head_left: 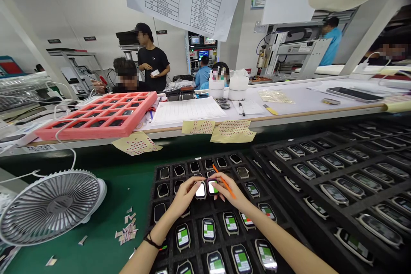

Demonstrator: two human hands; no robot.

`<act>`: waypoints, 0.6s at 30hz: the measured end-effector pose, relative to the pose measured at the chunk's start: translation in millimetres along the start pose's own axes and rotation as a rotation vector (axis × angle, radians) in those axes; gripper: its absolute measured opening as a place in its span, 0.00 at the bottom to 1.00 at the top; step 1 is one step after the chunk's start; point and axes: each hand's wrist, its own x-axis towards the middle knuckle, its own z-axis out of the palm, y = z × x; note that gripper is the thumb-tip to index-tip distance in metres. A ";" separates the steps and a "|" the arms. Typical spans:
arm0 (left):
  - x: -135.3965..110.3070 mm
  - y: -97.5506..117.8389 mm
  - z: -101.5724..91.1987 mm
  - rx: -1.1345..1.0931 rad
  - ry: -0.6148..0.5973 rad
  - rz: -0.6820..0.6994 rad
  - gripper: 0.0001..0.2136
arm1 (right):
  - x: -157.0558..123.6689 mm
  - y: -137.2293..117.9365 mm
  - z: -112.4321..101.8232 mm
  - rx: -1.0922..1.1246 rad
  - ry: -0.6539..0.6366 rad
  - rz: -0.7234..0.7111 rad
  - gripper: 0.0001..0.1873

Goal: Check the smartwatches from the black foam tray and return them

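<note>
My left hand (183,196) is closed at the fingertips on a watch body (200,190) with a bright white screen. Close beside it, a second watch body (212,186), its screen white and green, sits between the fingers of my right hand (228,185). An orange pen-like stick (224,182) lies slanted across that same hand, tucked into its grip. Both hands are over a black foam tray (195,222), whose pockets hold many strapless watches. Nearer rows show lit green-and-white screens, such as one watch (208,230); farther rows have dark screens.
More foam trays of watches (334,192) stand at the right. A grey fan (53,205) and small paper scraps (126,231) are on the green mat at left. Along the raised shelf are a pink foam tray (130,128), paper sheets (189,109) and white tubs (238,87). Several people are beyond.
</note>
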 end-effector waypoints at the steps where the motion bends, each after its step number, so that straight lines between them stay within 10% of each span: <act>1: 0.1 -0.1 -0.2 0.002 0.009 0.001 0.14 | 0.3 1.1 -0.5 0.006 0.005 -0.003 0.16; 18: 0.8 -3.1 0.3 -0.043 0.028 -0.035 0.15 | 0.4 2.2 -2.2 0.021 0.025 0.004 0.14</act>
